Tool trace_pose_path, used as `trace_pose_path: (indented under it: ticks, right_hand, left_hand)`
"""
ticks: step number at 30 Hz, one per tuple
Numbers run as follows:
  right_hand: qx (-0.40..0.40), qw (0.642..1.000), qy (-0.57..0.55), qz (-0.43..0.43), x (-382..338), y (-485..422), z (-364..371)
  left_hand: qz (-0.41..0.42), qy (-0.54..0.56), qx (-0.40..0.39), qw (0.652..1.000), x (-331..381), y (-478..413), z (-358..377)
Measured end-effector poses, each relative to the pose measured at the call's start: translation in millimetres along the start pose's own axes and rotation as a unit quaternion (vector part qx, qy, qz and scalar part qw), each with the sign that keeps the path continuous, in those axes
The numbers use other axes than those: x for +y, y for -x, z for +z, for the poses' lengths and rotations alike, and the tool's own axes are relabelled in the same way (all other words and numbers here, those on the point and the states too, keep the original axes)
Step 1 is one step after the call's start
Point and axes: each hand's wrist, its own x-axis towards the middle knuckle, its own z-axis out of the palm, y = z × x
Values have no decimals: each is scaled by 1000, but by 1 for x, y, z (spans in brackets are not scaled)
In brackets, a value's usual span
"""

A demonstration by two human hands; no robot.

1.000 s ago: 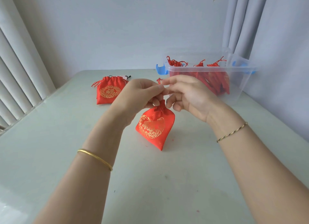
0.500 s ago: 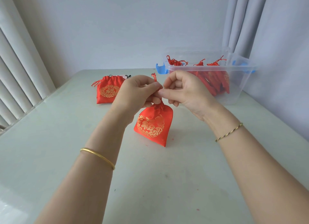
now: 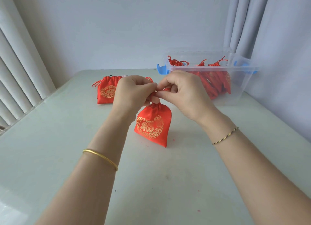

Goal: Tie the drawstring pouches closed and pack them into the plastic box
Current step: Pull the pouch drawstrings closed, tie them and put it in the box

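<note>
Soft, even daylight, brightest by the vertical blinds (image 3: 15,76) on the left. The pouch (image 3: 154,125) casts a faint shadow on the pale table (image 3: 50,157), which has sheen at its near-left corner. Wide-angle distortion bends the edges; detail is slightly soft.

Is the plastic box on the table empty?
No, the plastic box holds several red pouches, their drawstrings sticking up above its rim.

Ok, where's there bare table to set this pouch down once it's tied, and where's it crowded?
Bare table lies left of the left hand, in front of the spare pouch, and near you between the forearms. Another patch sits in front of the plastic box, right of the right hand. Crowded: where both hands pinch the drawstring over the held pouch.
</note>
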Motion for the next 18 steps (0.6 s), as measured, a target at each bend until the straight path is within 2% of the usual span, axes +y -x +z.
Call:
trace_pose_path:
  ticks: [5, 9, 12, 14, 16, 18]
  right_hand:
    - [-16, 997, 65, -32, -1, -1, 1]
    - [-33, 996, 87, -9, -1, -1, -1]
    - [-33, 997, -28, 69, 1, -1, -2]
    - [-27, 978, -140, 152, 4, -1, -2]
    - [-25, 931, -274, 239, 7, -2, -3]
    - [-21, 879, -370, 300, 10, -3, -6]
  left_hand:
    - [17, -9, 10, 1000, 1, 1, 1]
    - [28, 22, 34, 999, 5, 2, 0]
    - [23, 53, 44, 997, 10, 2, -3]
    - [25, 33, 51, 998, 12, 3, -3]
    - [41, 5, 60, 997, 14, 3, -4]
    - [82, -26, 37, 996, 16, 4, -6]
